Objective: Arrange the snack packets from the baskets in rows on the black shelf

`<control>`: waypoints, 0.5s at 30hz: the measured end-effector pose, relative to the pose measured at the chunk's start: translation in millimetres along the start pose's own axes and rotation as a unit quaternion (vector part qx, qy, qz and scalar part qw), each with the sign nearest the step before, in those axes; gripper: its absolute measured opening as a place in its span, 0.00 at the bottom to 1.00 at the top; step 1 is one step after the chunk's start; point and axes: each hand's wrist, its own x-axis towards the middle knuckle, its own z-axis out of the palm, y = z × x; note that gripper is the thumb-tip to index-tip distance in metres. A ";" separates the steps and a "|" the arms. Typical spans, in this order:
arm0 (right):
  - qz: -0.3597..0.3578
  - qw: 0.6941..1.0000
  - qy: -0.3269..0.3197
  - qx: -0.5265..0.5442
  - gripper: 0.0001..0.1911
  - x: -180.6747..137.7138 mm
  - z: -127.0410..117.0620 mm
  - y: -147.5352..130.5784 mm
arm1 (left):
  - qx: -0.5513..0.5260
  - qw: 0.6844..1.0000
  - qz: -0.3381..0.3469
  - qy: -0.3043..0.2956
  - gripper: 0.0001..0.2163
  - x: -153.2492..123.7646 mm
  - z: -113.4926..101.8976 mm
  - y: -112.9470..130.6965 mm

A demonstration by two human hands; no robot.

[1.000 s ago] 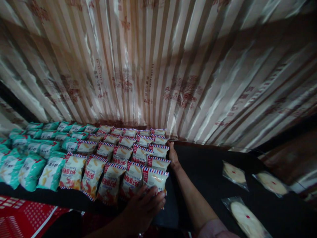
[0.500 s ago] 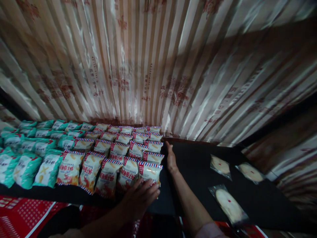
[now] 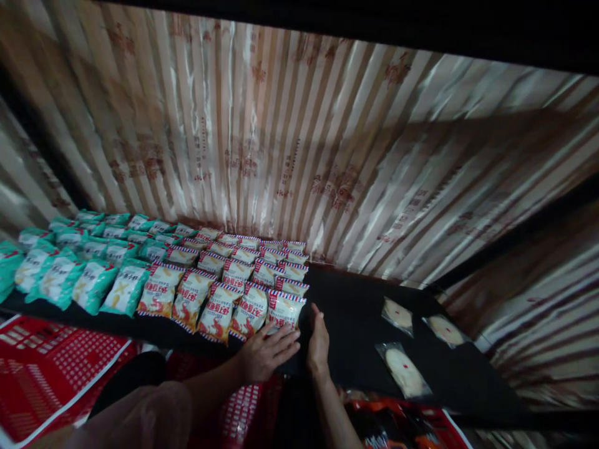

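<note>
My left hand [image 3: 269, 350] lies with its fingers stretched out against the lower front of a white-and-red snack bag [image 3: 286, 307], the rightmost one in the front row. My right hand [image 3: 319, 343] is held on edge just right of that bag, fingers straight, palm turned toward the rows; a narrow gap of dark shelf shows between them. Rows of matching snack bags with striped edges [image 3: 216, 310] stand to the left of my left hand. Beyond these are rows of teal snack bags [image 3: 125, 288]. Neither hand grips anything.
On the black shelf [image 3: 349, 312] at the right lie three clear packets with pale round contents [image 3: 403, 371]. Striped printed sheeting [image 3: 281, 156] covers the back. Below the front edge are red baskets [image 3: 51, 368] and dark-and-orange packages [image 3: 388, 427].
My right hand has come forward along the side of the rows, toward the shelf's front. My left hand stays at the rightmost front bag. The view has shifted, showing more below the shelf.
</note>
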 end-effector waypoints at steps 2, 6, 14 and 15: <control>-0.002 1.000 0.008 -0.013 0.38 -17.4 -2.1 0.4 | -0.003 1.000 -0.014 -0.012 0.21 -5.4 -7.1 6.7; -0.011 0.999 0.008 -0.035 0.37 -52.2 -0.3 1.0 | -0.007 0.998 -0.044 -0.034 0.22 -18.0 -22.8 19.4; -0.071 0.995 0.012 -0.067 0.34 -106.6 13.4 11.1 | -0.036 0.987 -0.134 -0.082 0.24 -50.8 -39.6 35.9; -0.083 0.994 0.008 -0.075 0.33 -111.4 14.5 12.9 | -0.040 0.985 -0.145 -0.086 0.25 -55.8 -40.9 36.1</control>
